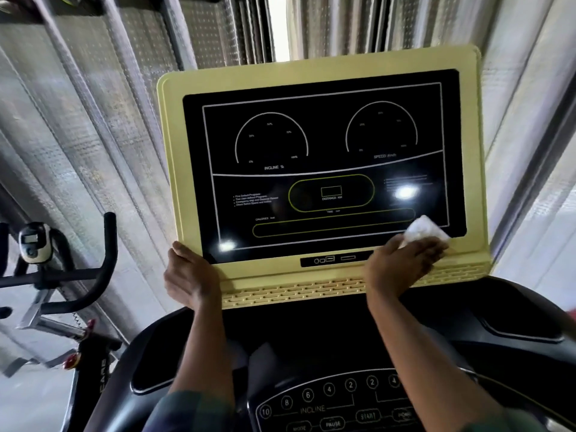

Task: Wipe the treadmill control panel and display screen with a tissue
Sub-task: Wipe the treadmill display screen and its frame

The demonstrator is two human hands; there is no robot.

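Head view: the left hand (190, 275) grips the yellow frame (311, 68) at its lower left corner, likely steadying it; the right hand (402, 263) presses the tissue (425, 229) onto the display screen (324, 169), lower right corner; the control panel (330, 406) lies below, seemingly untouched.

Walls: grey pleated curtains (93, 104) hung all round, paler at right | Light: daylight came through a narrow gap (277, 26) at top centre | Furniture: exercise bike (90, 353) stood at left, black handlebar (109, 244), small monitor (32, 243) (screen unreadable), red knobs (72, 360) | Floor: grey patch (31, 400) at lower left
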